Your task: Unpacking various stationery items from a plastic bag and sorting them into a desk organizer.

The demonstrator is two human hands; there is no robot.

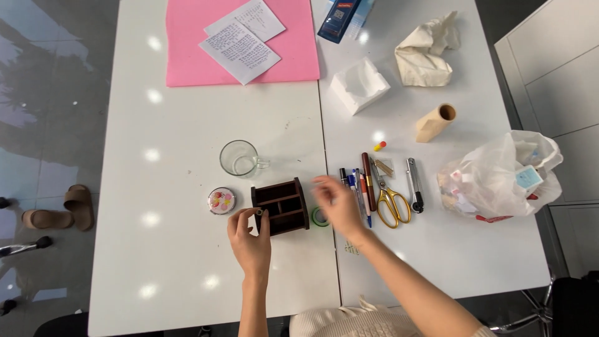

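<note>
Now, left hand (251,240): fingers curled on the organizer's (281,205) near-left corner, gripping it.
Right hand (337,204): blurred, fingers loosely spread over pens (357,187).
Organizer: mid-table (156,262), between tin (221,201) and tape (319,216).

Two bare forearms are seen, with no sleeves covering them up to the lower frame edge. The left hand (251,240) and the right hand (337,204) are ungloved, and no rings, watch or bracelet can be made out. Below the right hand, behind the forearm, a cream ribbed knit garment (349,321) is worn.
</note>
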